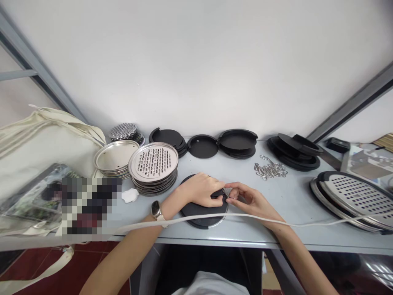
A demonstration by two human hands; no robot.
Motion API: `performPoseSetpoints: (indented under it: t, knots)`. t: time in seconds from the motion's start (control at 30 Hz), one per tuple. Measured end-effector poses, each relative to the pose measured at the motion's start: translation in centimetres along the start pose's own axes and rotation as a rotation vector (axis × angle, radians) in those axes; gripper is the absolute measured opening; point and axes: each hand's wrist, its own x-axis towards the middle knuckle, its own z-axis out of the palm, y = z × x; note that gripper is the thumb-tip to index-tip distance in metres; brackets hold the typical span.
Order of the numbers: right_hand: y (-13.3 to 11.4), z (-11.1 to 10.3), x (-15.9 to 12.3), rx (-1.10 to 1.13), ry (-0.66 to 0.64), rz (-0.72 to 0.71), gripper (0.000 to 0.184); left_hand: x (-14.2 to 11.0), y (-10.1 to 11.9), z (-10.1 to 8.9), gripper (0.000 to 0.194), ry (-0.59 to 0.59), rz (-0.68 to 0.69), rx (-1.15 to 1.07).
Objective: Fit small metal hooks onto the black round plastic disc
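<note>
A round black disc (201, 215) with a thin silvery rim lies on the table in front of me. My left hand (202, 190), with a watch on its wrist, rests across the disc with fingers curled, gripping near its right edge. At that edge my right hand (250, 199) pinches a small bent metal wire clip (226, 191) between thumb and fingers; the clip touches or nearly touches the disc's rim, and I cannot tell whether it is hooked in. The fingers partly hide the clip. Similar wire clips (270, 169) lie in a loose pile behind my right hand.
Left stand stacked metal grater plates (154, 164) and plain metal discs (118, 155). Black round trays (202, 146) line the wall. Finished-looking grater discs (359, 196) are stacked right. A white cable (190, 219) crosses the front, over my forearms. A cloth bag (46, 135) sits far left.
</note>
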Motion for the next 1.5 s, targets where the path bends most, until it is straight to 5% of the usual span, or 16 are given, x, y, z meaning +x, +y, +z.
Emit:
performPoseSetpoints:
  t: [1.5]
  knots:
    - [0.46, 0.0, -0.07, 0.031, -0.028, 0.005, 0.029, 0.01, -0.01, 0.32, 0.023, 0.03, 0.018, 0.018]
